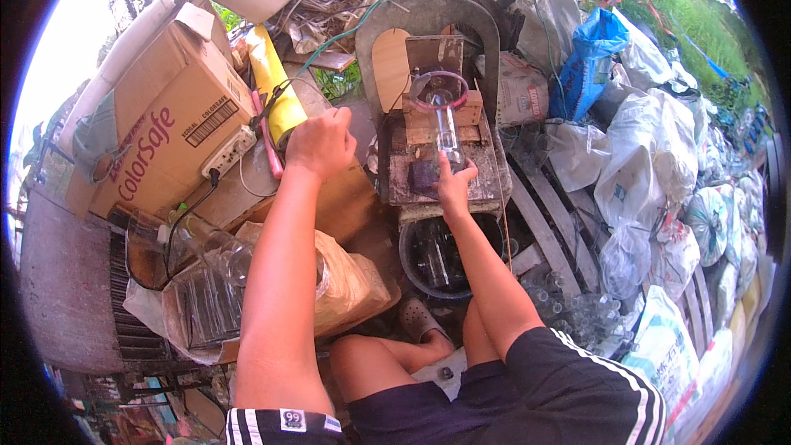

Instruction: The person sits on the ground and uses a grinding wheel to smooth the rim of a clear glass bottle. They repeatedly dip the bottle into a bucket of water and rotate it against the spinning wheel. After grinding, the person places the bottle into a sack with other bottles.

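My left hand (pixel 320 142) is closed near a yellow cylinder (pixel 270 74) with a dark end; what its fingers hold, if anything, is hidden. My right hand (pixel 453 180) grips a clear glass bottle (pixel 447 133), lying lengthwise on a worn, dirty stand (pixel 486 173) with wooden blocks (pixel 468 114). A pinkish-purple ring (pixel 439 75) encircles the bottle's far end. Behind stands a grey chair back (pixel 491 49). Below the stand sits a dark tub (pixel 409 268) with glassy contents.
A cardboard box (pixel 152 99), power strip (pixel 227 152) with cables and pink rod (pixel 269 144) lie left. Glass bottles (pixel 210 309) fill a lower-left container. White sacks (pixel 634 156), a blue bag (pixel 589 58), wooden slats (pixel 556 222) and more glassware (pixel 577 317) crowd the right.
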Demonstrator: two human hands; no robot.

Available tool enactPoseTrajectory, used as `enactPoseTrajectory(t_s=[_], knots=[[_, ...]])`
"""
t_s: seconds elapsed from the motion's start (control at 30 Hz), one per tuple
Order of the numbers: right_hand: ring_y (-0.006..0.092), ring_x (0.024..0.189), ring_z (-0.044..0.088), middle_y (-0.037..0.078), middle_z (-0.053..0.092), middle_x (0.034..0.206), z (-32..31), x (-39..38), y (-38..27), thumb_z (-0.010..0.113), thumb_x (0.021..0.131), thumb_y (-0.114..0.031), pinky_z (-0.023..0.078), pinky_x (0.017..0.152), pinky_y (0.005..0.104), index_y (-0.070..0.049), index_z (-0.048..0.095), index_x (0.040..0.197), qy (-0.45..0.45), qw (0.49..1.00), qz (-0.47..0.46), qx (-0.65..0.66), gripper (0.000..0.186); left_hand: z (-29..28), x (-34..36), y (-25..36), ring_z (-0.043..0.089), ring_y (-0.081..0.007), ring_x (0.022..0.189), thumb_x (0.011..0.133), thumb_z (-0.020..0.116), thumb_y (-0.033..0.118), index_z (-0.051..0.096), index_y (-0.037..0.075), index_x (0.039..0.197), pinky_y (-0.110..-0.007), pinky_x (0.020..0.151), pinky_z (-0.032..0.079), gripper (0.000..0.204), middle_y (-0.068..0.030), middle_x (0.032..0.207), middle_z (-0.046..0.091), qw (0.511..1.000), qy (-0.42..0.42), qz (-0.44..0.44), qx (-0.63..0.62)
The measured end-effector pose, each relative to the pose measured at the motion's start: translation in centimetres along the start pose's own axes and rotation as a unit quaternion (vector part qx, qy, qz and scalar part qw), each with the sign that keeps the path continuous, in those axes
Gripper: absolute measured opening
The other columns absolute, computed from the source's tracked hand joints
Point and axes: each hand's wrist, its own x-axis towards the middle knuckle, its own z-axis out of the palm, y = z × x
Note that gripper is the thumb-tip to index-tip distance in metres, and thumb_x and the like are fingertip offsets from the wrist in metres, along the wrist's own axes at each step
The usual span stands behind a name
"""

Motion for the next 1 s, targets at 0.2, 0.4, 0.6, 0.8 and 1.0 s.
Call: enactPoseTrajectory(t_s=[0.2,0.4,0.6,0.8,1.0], knots=[[0.0269,0.095,0.067,0.019,0.060,0.124,-0.8,-0.1,-0.7,0.062,0.099,-0.066,0.053,0.083,0.0488,-0.011,0.021,0.149,-0.076,0.973,0.134,0.173,0.084,0.1,0.0,-0.1,0.073,-0.0417,0.085,0.087,0.066,0.017,0.060,0.005,0.093,-0.052,0.074,0.061,0.015,-0.0188,0.094,0.072,1.000,0.000,0.000,0.002],[0.0344,0.103,0.067,0.023,0.064,0.121,-1.1,-1.1,-2.2,0.063,0.100,-0.064,0.051,0.094,0.0499,-0.004,0.022,0.150,-0.016,1.000,0.023,-0.008,0.089,0.1,0.0,-0.1,0.072,-0.0421,0.085,0.087,0.065,0.016,0.059,0.005,0.093,-0.053,0.074,0.060,0.014,-0.0190,0.093,0.071,1.000,0.008,0.000,-0.002],[0.0419,0.110,0.067,0.032,0.063,0.127,-0.9,-2.2,-2.6,0.064,0.099,-0.063,0.050,0.098,0.0543,-0.004,0.018,0.153,-0.005,0.996,-0.019,-0.083,0.092,0.2,0.0,-0.1,0.071,-0.0425,0.085,0.087,0.064,0.015,0.059,0.005,0.092,-0.053,0.074,0.059,0.013,-0.0192,0.091,0.071,1.000,0.009,-0.004,-0.011],[0.0274,0.091,0.067,0.020,0.061,0.124,-1.8,-0.6,-2.4,0.069,0.098,-0.058,0.056,0.075,0.0457,-0.011,0.019,0.152,-0.089,0.970,0.172,0.147,0.087,0.1,0.0,0.0,0.071,-0.0436,0.084,0.088,0.064,0.014,0.059,0.005,0.093,-0.054,0.074,0.058,0.012,-0.0194,0.091,0.070,1.000,0.009,-0.006,-0.019],[0.0308,0.105,0.070,0.024,0.057,0.134,-1.0,0.1,-0.4,0.070,0.098,-0.058,0.057,0.085,0.0502,-0.001,0.017,0.152,0.001,0.998,-0.042,-0.049,0.095,0.0,0.0,0.1,0.071,-0.0433,0.084,0.088,0.064,0.014,0.058,0.005,0.093,-0.055,0.074,0.057,0.012,-0.0192,0.090,0.070,1.000,0.009,-0.004,-0.016]])
